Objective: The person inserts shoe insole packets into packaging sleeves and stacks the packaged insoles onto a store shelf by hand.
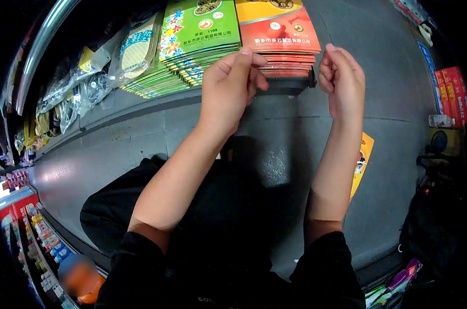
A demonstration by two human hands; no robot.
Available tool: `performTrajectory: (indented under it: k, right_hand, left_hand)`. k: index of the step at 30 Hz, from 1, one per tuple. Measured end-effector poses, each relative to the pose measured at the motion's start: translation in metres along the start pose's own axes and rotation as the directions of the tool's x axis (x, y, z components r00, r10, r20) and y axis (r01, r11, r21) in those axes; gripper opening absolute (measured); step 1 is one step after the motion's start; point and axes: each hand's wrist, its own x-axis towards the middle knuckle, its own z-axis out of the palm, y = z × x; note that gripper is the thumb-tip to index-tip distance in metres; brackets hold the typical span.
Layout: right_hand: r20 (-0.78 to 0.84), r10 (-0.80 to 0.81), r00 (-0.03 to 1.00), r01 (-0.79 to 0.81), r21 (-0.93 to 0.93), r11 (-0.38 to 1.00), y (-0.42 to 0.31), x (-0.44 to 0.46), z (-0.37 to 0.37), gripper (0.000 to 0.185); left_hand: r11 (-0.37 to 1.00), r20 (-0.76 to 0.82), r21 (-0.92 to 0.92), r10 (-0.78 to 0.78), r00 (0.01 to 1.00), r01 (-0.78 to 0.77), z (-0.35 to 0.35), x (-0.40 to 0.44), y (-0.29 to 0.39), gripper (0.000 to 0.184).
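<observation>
My left hand (227, 85) is raised just in front of the stacks, its fingers loosely bent and apart with nothing visible in them. Behind it are a pile of green insole packets (202, 28) with a flower border and a pile of red-and-yellow insole packets (279, 31) marked 36. Whether its fingertips touch the red pile I cannot tell. To the right of that pile hovers my right hand (342, 77), fingers curled in and no object showing. A yellow packet (363, 159) lies on the grey floor, partly hidden behind my right forearm.
Clear-bagged insoles (141, 49) lean on the green pile, with more bagged goods (86, 85) to the left. A metal rail (40, 49) curves at upper left. Shelves of bottles (50, 242) stand at lower left, red boxes (452, 92) at right. Grey floor (388, 108) surrounds the piles.
</observation>
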Motion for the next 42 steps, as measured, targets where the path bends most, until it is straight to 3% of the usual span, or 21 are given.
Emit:
performTrajectory:
  k: [7, 10, 12, 13, 14, 15, 16, 17, 19, 20, 22, 28, 30, 31, 33, 34, 37, 39, 42]
  right_hand:
    - [0.036, 0.007, 0.999, -0.009, 0.057, 0.998, 0.006, -0.003, -0.003, 0.014]
    - [-0.037, -0.046, 0.998, 0.045, -0.032, 0.998, 0.01, -0.007, -0.001, 0.007]
    - [-0.066, -0.247, 0.967, 0.23, -0.192, 0.954, 0.014, -0.012, 0.005, 0.006]
    - [-0.074, -0.246, 0.966, 0.228, -0.195, 0.954, 0.017, -0.012, 0.004, 0.006]
    - [-0.055, -0.271, 0.961, 0.256, -0.193, 0.947, 0.021, -0.011, 0.002, 0.005]
    - [-0.034, -0.294, 0.955, 0.282, -0.19, 0.94, 0.024, -0.011, 0.001, 0.005]
    - [-0.039, -0.289, 0.957, 0.276, -0.194, 0.941, 0.024, -0.013, 0.002, 0.005]
    - [-0.057, -0.296, 0.953, 0.279, -0.205, 0.938, 0.023, -0.014, 0.004, 0.005]
    - [-0.077, -0.308, 0.948, 0.286, -0.216, 0.934, 0.022, -0.015, 0.006, 0.006]
    - [-0.091, -0.293, 0.952, 0.266, -0.229, 0.936, 0.022, -0.016, 0.006, 0.007]
    - [-0.109, -0.28, 0.954, 0.248, -0.241, 0.938, 0.02, -0.019, 0.007, 0.008]
    - [-0.185, -0.13, 0.974, 0.101, -0.159, 0.982, 0.007, -0.025, 0.013, 0.013]
    - [-0.055, 0.008, 0.998, 0.0, 0.149, 0.989, 0.005, -0.025, 0.009, 0.019]
    - [-0.057, 0.007, 0.998, 0.002, 0.149, 0.989, 0.004, -0.024, 0.008, 0.019]
    - [0.031, 0.037, 0.999, -0.045, 0.323, 0.945, 0.003, -0.024, 0.006, 0.025]
    - [0.03, 0.037, 0.999, -0.045, 0.325, 0.945, 0.002, -0.025, 0.007, 0.025]
    - [0.039, 0.026, 0.999, -0.035, 0.255, 0.966, -0.004, -0.027, 0.01, 0.034]
    - [0.082, 0.046, 0.996, -0.068, 0.284, 0.956, -0.007, -0.028, 0.01, 0.036]
    - [0.128, 0.033, 0.991, -0.069, 0.292, 0.954, -0.01, -0.027, 0.009, 0.037]
  left_hand:
    - [1.0, -0.034, -0.02, -0.008, 0.999, 0.007, 0.003, -0.003, 0.002, 0.032]
    - [0.999, -0.028, -0.039, 0.011, 1.0, -0.012, 0.002, -0.006, 0.003, 0.027]
    - [0.93, 0.007, 0.278, 0.247, 0.969, -0.239, 0.005, -0.013, 0.009, 0.017]
    - [0.932, 0.014, 0.277, 0.241, 0.97, -0.236, 0.006, -0.012, 0.012, 0.017]
    - [0.746, 0.137, 0.447, 0.488, 0.862, -0.493, 0.007, -0.009, 0.018, 0.012]
    - [0.467, 0.297, 0.554, 0.663, 0.687, -0.69, 0.008, -0.005, 0.025, 0.011]
    - [0.341, 0.385, 0.644, 0.63, 0.675, -0.685, 0.01, 0.003, 0.036, 0.018]
    - [0.084, 0.526, 0.617, 0.695, 0.489, -0.782, 0.008, 0.022, 0.045, 0.019]
    - [-0.184, 0.66, 0.543, 0.697, 0.281, -0.819, 0.01, 0.036, 0.066, 0.02]
    - [-0.22, 0.724, 0.612, 0.543, 0.425, -0.76, 0.013, 0.037, 0.077, 0.032]
    - [-0.276, 0.743, 0.661, 0.369, 0.558, -0.698, 0.017, 0.037, 0.086, 0.045]
    - [-0.321, 0.66, 0.738, 0.159, 0.734, -0.594, 0.027, 0.039, 0.103, 0.035]
    - [-0.255, 0.617, 0.761, -0.001, 0.787, -0.597, 0.031, 0.039, 0.111, 0.035]
    - [-0.256, 0.618, 0.76, -0.001, 0.786, -0.598, 0.032, 0.038, 0.111, 0.035]
    - [-0.273, 0.631, 0.749, 0.019, 0.775, -0.603, 0.032, 0.037, 0.11, 0.035]
    - [-0.274, 0.632, 0.748, 0.018, 0.775, -0.604, 0.031, 0.036, 0.107, 0.035]
    - [-0.309, 0.66, 0.744, 0.203, 0.723, -0.593, 0.031, 0.037, 0.09, 0.038]
    - [-0.396, 0.655, 0.742, 0.259, 0.71, -0.541, 0.031, 0.046, 0.079, 0.041]
    - [-0.383, 0.667, 0.739, 0.306, 0.679, -0.554, 0.029, 0.047, 0.071, 0.041]
